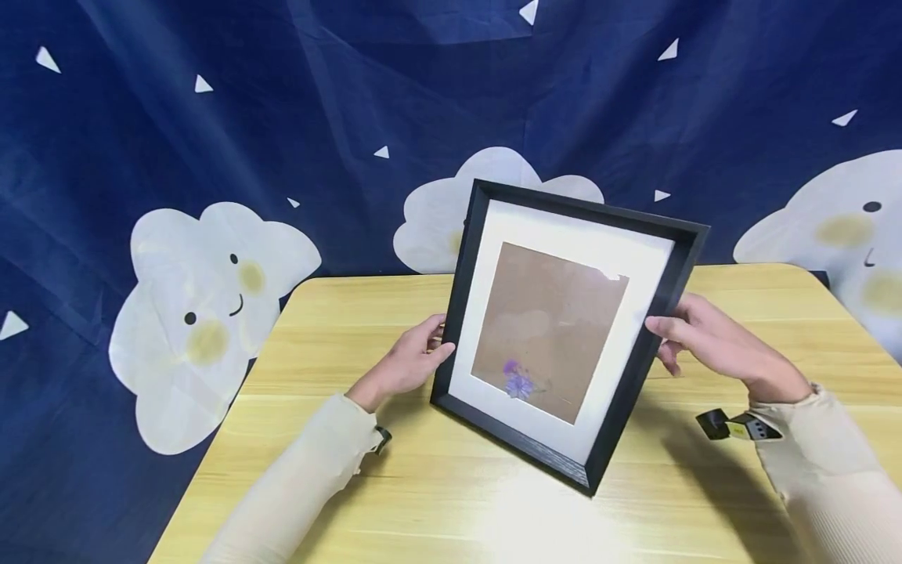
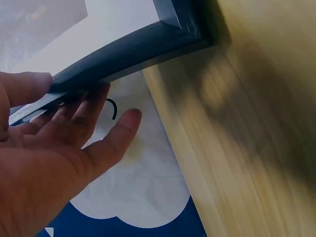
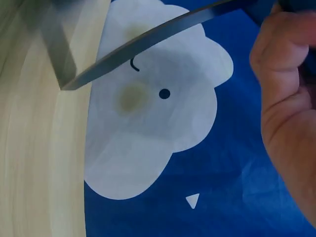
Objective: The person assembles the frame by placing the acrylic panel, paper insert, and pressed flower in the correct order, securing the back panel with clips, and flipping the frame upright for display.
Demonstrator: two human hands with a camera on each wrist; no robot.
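Between the two hands a black picture frame (image 1: 461,274) is held up, tilted clockwise, its front toward the head camera. Inside it a white mat (image 1: 543,225) surrounds a brown panel (image 1: 553,321) with a small purple flower (image 1: 519,384) near the bottom. My left hand (image 1: 405,360) grips the left side, thumb at the front edge and fingers behind. On the right side, a little higher, my right hand (image 1: 719,341) holds the frame with the thumb in front; its other fingers are partly hidden. One frame corner (image 2: 190,29) hangs over the table in the left wrist view.
A light wooden table (image 1: 331,313) with rounded far corners lies beneath the frame. Behind it hangs a dark blue cloth (image 1: 338,117) with white clouds and triangles. A small black device (image 1: 736,425) sits at the right wrist, by the cream sleeve (image 1: 810,446).
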